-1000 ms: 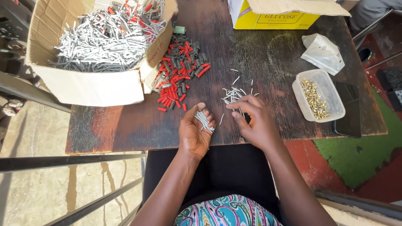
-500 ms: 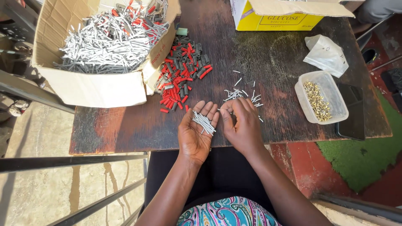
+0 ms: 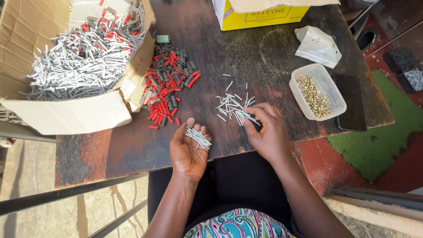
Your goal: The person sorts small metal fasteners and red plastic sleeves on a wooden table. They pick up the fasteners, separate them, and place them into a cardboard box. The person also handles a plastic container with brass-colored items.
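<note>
Loose pins (image 3: 232, 105) on worktop (image 3: 132, 150): beside right hand (image 3: 269, 132), grip pinched on some. Left hand (image 3: 188, 152): open palm cradling pin bundle (image 3: 197, 137).

Pins in palm (image 3: 198, 137): small bundle of thin silver metal pins, lying roughly parallel across the upturned left palm.
Loose pins on table (image 3: 232, 105): scattered silver pins of the same kind, criss-crossed on the dark wooden tabletop, just beside the right fingertips.
</note>
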